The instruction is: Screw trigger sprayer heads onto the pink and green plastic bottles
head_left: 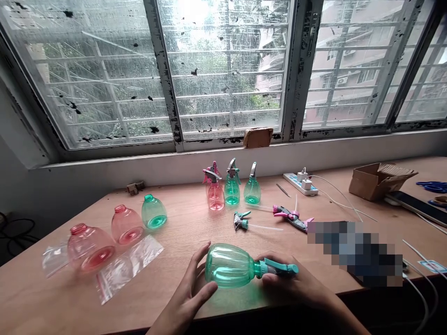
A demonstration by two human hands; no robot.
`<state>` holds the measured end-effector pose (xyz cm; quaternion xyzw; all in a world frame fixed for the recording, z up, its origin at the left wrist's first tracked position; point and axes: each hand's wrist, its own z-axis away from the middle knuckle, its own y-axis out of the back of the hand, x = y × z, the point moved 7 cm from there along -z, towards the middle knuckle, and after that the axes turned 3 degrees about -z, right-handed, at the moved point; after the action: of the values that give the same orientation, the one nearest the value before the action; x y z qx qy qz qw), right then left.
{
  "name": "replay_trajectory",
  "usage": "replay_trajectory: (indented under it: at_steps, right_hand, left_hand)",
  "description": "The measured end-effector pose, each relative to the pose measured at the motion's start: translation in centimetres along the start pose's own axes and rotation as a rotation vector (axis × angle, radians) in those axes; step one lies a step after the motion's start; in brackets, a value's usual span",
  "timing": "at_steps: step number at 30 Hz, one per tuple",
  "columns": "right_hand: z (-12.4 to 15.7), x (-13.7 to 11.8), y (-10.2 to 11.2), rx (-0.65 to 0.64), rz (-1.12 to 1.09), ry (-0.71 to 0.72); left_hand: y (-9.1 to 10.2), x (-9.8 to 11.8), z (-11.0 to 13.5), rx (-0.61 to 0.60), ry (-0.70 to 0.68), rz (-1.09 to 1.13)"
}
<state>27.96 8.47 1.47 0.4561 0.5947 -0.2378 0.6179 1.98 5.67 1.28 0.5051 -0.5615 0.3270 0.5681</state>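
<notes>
A green plastic spray bottle (228,266) lies on its side near the front edge of the wooden table (188,223). My left hand (190,291) cups the bottle's rounded base, fingers curled round it. My right hand (291,284) grips the teal trigger head (279,267) at the bottle's neck. Two loose trigger heads with dip tubes, one teal (240,221) and one pink (291,216), lie just beyond. Three assembled bottles, one pink (214,193) and two green (232,186), stand at the back.
Two headless pink bottles (91,249) and a green one (153,213) stand at the left beside clear plastic bags (127,267). A power strip (300,183), cardboard box (379,179), phone (415,204) and cables occupy the right. A blurred object (356,253) lies front right.
</notes>
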Motion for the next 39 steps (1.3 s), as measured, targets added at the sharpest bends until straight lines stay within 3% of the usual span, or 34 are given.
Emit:
replay_trajectory:
  at_steps: [3, 6, 13, 22, 27, 31, 39]
  right_hand:
    - [0.0, -0.1, 0.0, -0.002, -0.005, -0.01]
    - [-0.1, -0.1, 0.0, 0.009, -0.033, -0.022]
    - [-0.1, 0.7, -1.0, -0.046, -0.266, -0.066]
    - [0.0, 0.5, -0.7, -0.041, -0.222, -0.077]
    - [0.1, 0.6, -0.7, -0.03, -0.227, -0.073]
    - [0.1, 0.8, -0.8, -0.035, -0.243, -0.081]
    - [0.0, 0.8, -0.8, -0.04, -0.266, -0.092]
  left_hand:
    - [0.3, 0.0, -0.1, 0.043, 0.04, 0.037]
    - [0.0, -0.1, -0.2, 0.0, 0.059, 0.044]
    - [-0.4, 0.6, -0.1, -0.049, -0.039, 0.0]
    - [0.5, 1.7, 0.0, 0.137, -0.072, -0.004]
    - [0.6, 0.6, 0.0, 0.087, 0.033, -0.045]
    - [0.3, 0.1, -0.1, 0.029, 0.032, -0.018]
    - [0.0, 0.9, 0.0, 0.081, 0.035, 0.103]
